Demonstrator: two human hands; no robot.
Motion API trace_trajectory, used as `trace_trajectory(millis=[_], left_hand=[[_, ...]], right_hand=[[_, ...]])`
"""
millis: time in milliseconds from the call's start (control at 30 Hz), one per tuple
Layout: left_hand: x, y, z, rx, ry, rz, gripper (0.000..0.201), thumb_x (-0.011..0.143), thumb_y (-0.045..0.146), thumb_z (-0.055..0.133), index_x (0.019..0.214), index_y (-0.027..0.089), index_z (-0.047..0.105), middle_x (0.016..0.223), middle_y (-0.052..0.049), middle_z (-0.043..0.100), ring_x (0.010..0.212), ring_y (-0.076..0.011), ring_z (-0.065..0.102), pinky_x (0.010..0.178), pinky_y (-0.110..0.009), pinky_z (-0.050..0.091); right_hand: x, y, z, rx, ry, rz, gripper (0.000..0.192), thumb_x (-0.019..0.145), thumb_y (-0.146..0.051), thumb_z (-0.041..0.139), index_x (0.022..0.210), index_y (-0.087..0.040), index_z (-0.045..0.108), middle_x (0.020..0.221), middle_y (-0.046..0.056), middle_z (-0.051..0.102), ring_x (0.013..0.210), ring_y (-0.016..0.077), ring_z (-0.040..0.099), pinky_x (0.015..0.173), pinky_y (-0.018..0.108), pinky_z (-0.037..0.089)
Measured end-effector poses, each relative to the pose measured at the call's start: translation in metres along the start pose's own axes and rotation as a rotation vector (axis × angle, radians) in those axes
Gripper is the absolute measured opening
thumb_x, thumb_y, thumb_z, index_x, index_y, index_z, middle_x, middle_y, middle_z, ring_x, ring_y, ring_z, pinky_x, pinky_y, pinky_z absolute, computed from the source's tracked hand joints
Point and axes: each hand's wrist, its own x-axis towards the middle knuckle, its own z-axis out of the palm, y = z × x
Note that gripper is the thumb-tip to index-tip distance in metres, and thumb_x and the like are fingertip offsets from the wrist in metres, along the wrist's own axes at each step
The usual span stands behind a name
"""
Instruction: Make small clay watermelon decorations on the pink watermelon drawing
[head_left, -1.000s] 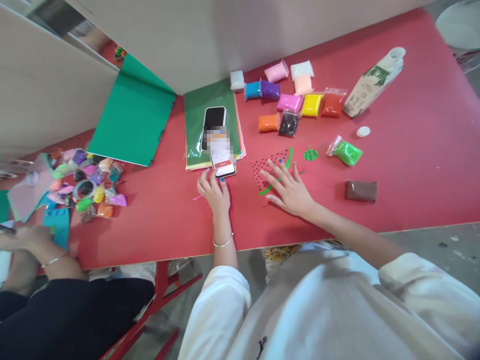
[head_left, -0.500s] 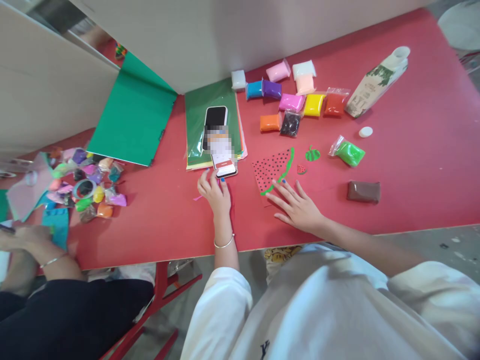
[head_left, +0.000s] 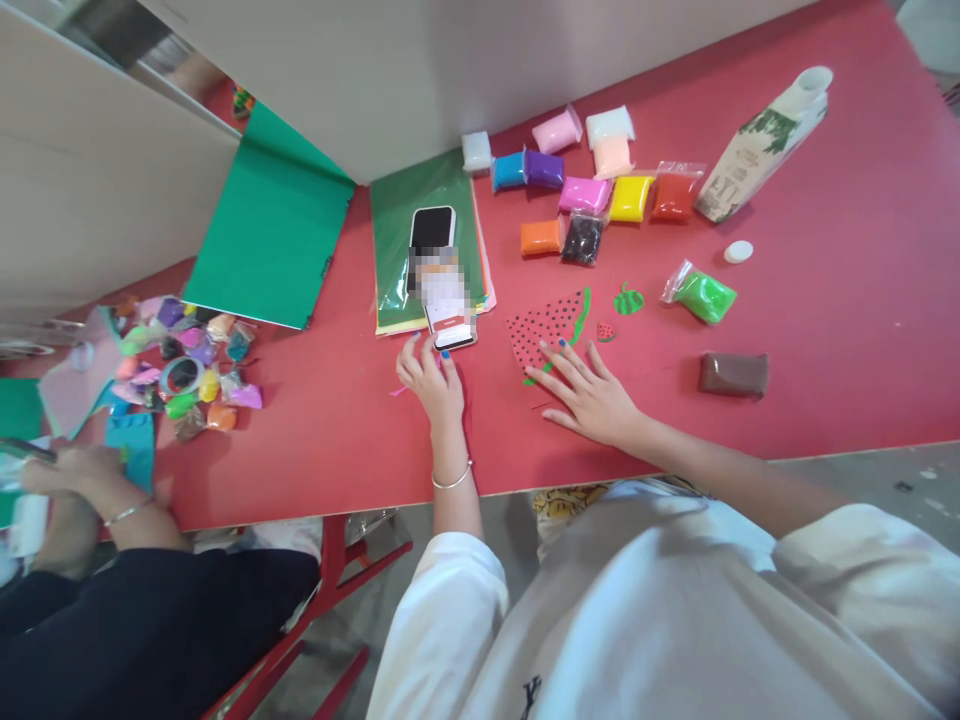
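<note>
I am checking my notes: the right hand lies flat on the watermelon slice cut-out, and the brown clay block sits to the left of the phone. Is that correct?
One detail is wrong. In the head view the brown clay block sits far right of the phone, past the right hand, which does lie flat on the watermelon slice cut-out.

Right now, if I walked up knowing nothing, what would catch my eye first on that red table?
Probably the watermelon slice dotted with black seeds, under the right hand at the red table middle. The bright clay packets cluster behind it, and the left hand touches a phone lying on green paper.
</note>
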Motion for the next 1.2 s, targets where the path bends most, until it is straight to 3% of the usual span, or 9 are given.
trace_trajectory(millis=[133,267,400,500,567,633,733,933,1200], left_hand=[[0.0,0.001,-0.002,-0.035,0.073,0.059,0.039,0.094,0.035,0.036,0.12,0.018,0.061,0.13,-0.013,0.05,0.122,-0.0256,0.039,0.109,-0.042,0.028],[0.0,0.007,-0.007,-0.051,0.099,0.066,0.037,0.094,0.03,0.035,0.115,0.018,0.062,0.125,-0.013,0.053,0.121,-0.0246,0.043,0.108,-0.043,0.03],[-0.013,0.025,-0.02,-0.113,0.096,0.104,0.03,0.092,0.026,0.041,0.107,0.018,0.065,0.116,-0.013,0.057,0.115,-0.0234,0.049,0.104,-0.041,0.035],[-0.035,0.052,-0.033,-0.178,0.032,0.101,0.024,0.09,0.024,0.046,0.102,0.02,0.067,0.109,-0.01,0.059,0.108,-0.0209,0.054,0.098,-0.038,0.041],[-0.053,0.075,-0.04,-0.232,-0.052,0.162,0.019,0.088,0.022,0.052,0.099,0.022,0.068,0.105,-0.007,0.061,0.104,-0.0201,0.056,0.097,-0.039,0.043],[-0.07,0.096,-0.041,-0.284,-0.152,0.269,0.018,0.086,0.021,0.058,0.1,0.024,0.068,0.101,-0.006,0.063,0.1,-0.0199,0.057,0.093,-0.038,0.045],[-0.088,0.117,-0.034,-0.315,-0.27,0.416,0.02,0.083,0.024,0.065,0.102,0.025,0.068,0.1,-0.006,0.066,0.099,-0.0203,0.059,0.091,-0.038,0.046],[-0.092,0.119,-0.014,-0.314,-0.363,0.472,0.019,0.081,0.028,0.069,0.099,0.025,0.07,0.097,-0.005,0.068,0.095,-0.0198,0.059,0.089,-0.038,0.045],[-0.085,0.121,-0.015,-0.284,-0.362,0.552,0.005,0.084,0.024,0.065,0.085,0.024,0.069,0.088,-0.003,0.069,0.089,-0.0179,0.06,0.086,-0.036,0.045]], right_hand=[[-0.021,-0.007,0.0,-0.004,-0.032,-0.022,0.065,0.093,-0.054,0.041,0.149,-0.027,0.025,0.154,0.012,0.03,0.141,0.0308,0.028,0.114,0.057,0.015],[-0.003,-0.005,-0.001,0.001,0.005,0.014,0.065,0.093,-0.056,0.039,0.149,-0.026,0.027,0.156,0.012,0.025,0.143,0.0319,0.024,0.113,0.058,0.016],[0.012,0.01,-0.019,0.011,0.071,0.068,0.065,0.093,-0.056,0.037,0.149,-0.027,0.025,0.157,0.011,0.023,0.143,0.0343,0.021,0.113,0.064,0.007],[-0.001,0.033,-0.044,0.008,0.179,0.154,0.056,0.094,-0.049,0.04,0.146,-0.027,0.034,0.153,0.011,0.03,0.143,0.0361,0.02,0.112,0.067,0.006],[-0.02,0.052,-0.06,0.018,0.266,0.203,0.047,0.092,-0.042,0.048,0.136,-0.026,0.047,0.141,0.011,0.045,0.137,0.0343,0.031,0.112,0.064,0.014],[-0.04,0.067,-0.072,0.051,0.245,0.158,0.037,0.089,-0.036,0.055,0.125,-0.026,0.058,0.123,0.01,0.056,0.124,0.0303,0.045,0.111,0.057,0.025],[-0.061,0.076,-0.077,0.06,0.143,0.069,0.028,0.086,-0.036,0.061,0.113,-0.027,0.066,0.105,0.007,0.06,0.107,0.0246,0.052,0.108,0.051,0.033],[-0.06,0.063,-0.058,0.041,0.046,-0.024,0.025,0.089,-0.038,0.058,0.107,-0.025,0.069,0.102,0.006,0.062,0.1,0.0213,0.051,0.108,0.048,0.032],[-0.045,0.061,-0.055,0.091,0.051,-0.162,0.018,0.091,-0.021,0.054,0.093,-0.024,0.072,0.09,0.002,0.068,0.094,0.0162,0.055,0.106,0.042,0.034]])
